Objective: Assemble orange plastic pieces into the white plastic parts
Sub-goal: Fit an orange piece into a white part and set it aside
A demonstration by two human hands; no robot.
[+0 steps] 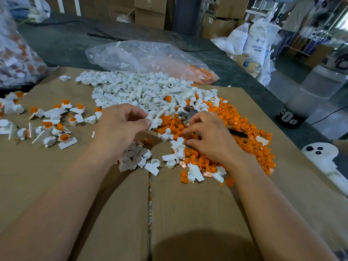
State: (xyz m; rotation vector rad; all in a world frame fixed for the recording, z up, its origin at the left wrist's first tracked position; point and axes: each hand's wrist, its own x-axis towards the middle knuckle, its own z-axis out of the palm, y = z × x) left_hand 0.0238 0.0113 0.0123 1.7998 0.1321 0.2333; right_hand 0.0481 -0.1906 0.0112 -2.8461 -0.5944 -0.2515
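Note:
My left hand pinches a white plastic part between thumb and fingers, just above the cardboard sheet. My right hand lies over the heap of orange plastic pieces, its fingers curled down among them; whether it holds a piece I cannot tell. Behind both hands spreads a big pile of loose white parts. Finished parts with orange inserts lie scattered at the left.
A metal tool with a black handle lies in the orange heap under my right hand. A clear bag with orange pieces sits at the back, another bag at far left. Sacks, boxes and a person stand beyond the table.

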